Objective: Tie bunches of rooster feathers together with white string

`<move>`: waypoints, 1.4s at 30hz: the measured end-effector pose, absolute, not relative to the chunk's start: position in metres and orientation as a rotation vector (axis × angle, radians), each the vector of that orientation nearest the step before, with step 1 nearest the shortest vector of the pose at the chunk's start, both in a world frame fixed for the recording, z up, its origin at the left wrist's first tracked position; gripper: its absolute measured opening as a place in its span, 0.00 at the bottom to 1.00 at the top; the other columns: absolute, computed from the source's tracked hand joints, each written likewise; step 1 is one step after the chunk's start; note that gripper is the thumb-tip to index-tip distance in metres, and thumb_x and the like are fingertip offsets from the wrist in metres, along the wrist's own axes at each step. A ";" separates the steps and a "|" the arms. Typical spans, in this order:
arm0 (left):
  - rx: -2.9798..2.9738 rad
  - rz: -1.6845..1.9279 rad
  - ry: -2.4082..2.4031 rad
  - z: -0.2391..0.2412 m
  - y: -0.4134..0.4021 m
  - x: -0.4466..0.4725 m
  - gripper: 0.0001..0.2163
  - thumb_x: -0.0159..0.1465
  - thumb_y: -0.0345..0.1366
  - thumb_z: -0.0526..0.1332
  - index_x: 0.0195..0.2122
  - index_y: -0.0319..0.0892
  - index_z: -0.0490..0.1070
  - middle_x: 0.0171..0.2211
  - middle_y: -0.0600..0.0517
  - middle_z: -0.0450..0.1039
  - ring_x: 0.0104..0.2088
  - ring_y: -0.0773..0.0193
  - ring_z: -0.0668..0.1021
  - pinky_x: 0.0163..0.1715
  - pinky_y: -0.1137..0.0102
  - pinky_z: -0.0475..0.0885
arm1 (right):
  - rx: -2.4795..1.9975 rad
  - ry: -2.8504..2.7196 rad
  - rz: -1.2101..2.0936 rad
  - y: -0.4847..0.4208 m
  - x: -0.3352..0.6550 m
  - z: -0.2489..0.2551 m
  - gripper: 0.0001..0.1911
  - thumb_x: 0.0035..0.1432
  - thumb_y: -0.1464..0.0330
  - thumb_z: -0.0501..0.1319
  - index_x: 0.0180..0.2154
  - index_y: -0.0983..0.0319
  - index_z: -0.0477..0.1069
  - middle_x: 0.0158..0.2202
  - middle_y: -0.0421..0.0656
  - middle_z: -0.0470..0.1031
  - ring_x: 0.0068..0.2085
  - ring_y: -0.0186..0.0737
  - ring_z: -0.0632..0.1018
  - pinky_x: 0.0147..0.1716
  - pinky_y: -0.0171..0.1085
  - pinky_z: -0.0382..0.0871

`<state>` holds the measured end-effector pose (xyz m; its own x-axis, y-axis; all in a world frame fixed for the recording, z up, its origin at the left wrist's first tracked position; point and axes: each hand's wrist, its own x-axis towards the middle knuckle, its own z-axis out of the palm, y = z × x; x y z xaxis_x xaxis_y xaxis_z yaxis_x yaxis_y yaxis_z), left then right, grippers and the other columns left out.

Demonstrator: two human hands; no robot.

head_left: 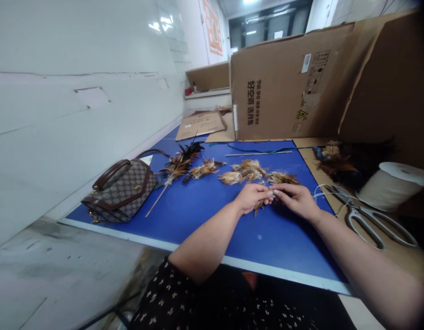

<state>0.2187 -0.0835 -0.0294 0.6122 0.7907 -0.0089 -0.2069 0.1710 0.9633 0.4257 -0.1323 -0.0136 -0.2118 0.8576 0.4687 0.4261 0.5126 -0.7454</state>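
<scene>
Above the blue tabletop (pixel 198 215), my left hand (pixel 253 198) pinches a small tuft of brown feathers (pixel 258 207), whose tips hang below its fingers. The fingertips of my right hand (pixel 298 200) meet the left ones at the same spot. They are pressed together, and what lies between them is hidden. A thin white cord (pixel 323 193) loops out beside my right wrist. Just beyond my hands lie piles of tan and brown feathers (pixel 246 171) and a smaller feather bunch (pixel 283 177).
At left stand a patterned handbag (pixel 124 195) and a feathered stick (pixel 162 199), with another feather bunch (pixel 205 168) nearby. Scissors (pixel 366 220), a cord spool (pixel 392 185) and dark feathers (pixel 349 160) lie at right. A large cardboard box (pixel 284 91) rises behind; a thin stick (pixel 258 154) lies before it.
</scene>
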 end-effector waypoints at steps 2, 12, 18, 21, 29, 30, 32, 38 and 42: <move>1.298 0.744 0.622 -0.030 -0.084 0.217 0.21 0.54 0.50 0.77 0.33 0.35 0.80 0.25 0.50 0.76 0.24 0.70 0.74 0.28 0.72 0.68 | -1.080 -1.830 0.558 -0.132 0.426 -0.013 0.15 0.69 0.56 0.65 0.44 0.59 0.85 0.37 0.46 0.88 0.33 0.42 0.85 0.36 0.38 0.82; 1.370 1.158 0.839 -0.024 -0.080 0.219 0.18 0.61 0.50 0.72 0.31 0.39 0.76 0.24 0.52 0.75 0.22 0.71 0.71 0.25 0.74 0.64 | -1.192 -1.810 0.338 -0.126 0.440 -0.014 0.16 0.70 0.58 0.62 0.47 0.60 0.83 0.41 0.49 0.87 0.37 0.48 0.86 0.43 0.45 0.81; 1.189 1.436 0.952 -0.025 -0.068 0.214 0.17 0.66 0.50 0.69 0.32 0.41 0.74 0.27 0.54 0.73 0.23 0.71 0.70 0.26 0.75 0.65 | -1.165 -2.143 0.394 -0.126 0.458 -0.001 0.11 0.66 0.60 0.66 0.42 0.57 0.85 0.38 0.47 0.86 0.39 0.48 0.85 0.45 0.44 0.79; 1.140 1.499 0.962 -0.024 -0.067 0.213 0.17 0.66 0.50 0.69 0.33 0.41 0.74 0.27 0.54 0.73 0.23 0.71 0.70 0.26 0.75 0.65 | -1.150 -2.393 0.398 -0.127 0.458 0.001 0.10 0.64 0.62 0.68 0.43 0.56 0.85 0.41 0.46 0.85 0.40 0.46 0.85 0.44 0.42 0.79; 1.153 1.508 0.987 -0.022 -0.071 0.214 0.17 0.66 0.51 0.68 0.33 0.41 0.74 0.25 0.54 0.72 0.23 0.70 0.70 0.24 0.74 0.65 | -1.203 -2.146 0.199 -0.126 0.438 -0.012 0.16 0.71 0.67 0.56 0.53 0.60 0.80 0.48 0.53 0.83 0.48 0.50 0.83 0.52 0.48 0.78; 1.157 1.495 1.006 -0.022 -0.071 0.214 0.17 0.66 0.52 0.68 0.34 0.42 0.74 0.25 0.54 0.72 0.23 0.70 0.70 0.24 0.74 0.65 | -1.225 -2.080 0.155 -0.126 0.439 -0.012 0.20 0.71 0.68 0.56 0.59 0.60 0.77 0.54 0.54 0.81 0.52 0.52 0.82 0.55 0.50 0.77; 1.166 1.473 1.030 -0.022 -0.072 0.213 0.18 0.66 0.53 0.68 0.34 0.42 0.74 0.24 0.54 0.71 0.22 0.70 0.70 0.23 0.74 0.64 | -1.271 -2.007 0.077 -0.124 0.445 -0.009 0.24 0.69 0.69 0.57 0.64 0.59 0.74 0.60 0.54 0.78 0.55 0.53 0.82 0.58 0.51 0.77; 1.197 1.456 0.995 -0.024 -0.074 0.214 0.18 0.64 0.53 0.69 0.33 0.41 0.75 0.22 0.55 0.70 0.21 0.70 0.69 0.23 0.74 0.64 | -1.487 -2.020 -0.034 -0.123 0.483 0.013 0.17 0.69 0.64 0.58 0.51 0.60 0.84 0.47 0.51 0.86 0.46 0.52 0.85 0.50 0.46 0.79; 1.231 1.437 0.994 -0.025 -0.076 0.215 0.19 0.64 0.53 0.69 0.32 0.41 0.75 0.21 0.56 0.70 0.20 0.70 0.68 0.22 0.74 0.62 | -1.583 -2.049 -0.066 -0.137 0.504 0.036 0.14 0.67 0.62 0.60 0.44 0.59 0.84 0.40 0.48 0.86 0.38 0.48 0.85 0.41 0.42 0.76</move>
<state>0.2153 -0.0761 -0.0247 -0.0272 0.9788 0.2028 -0.1560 -0.2045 0.9664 0.5040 -0.1374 0.0362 -0.1601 0.8817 0.4438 0.9086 0.3073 -0.2829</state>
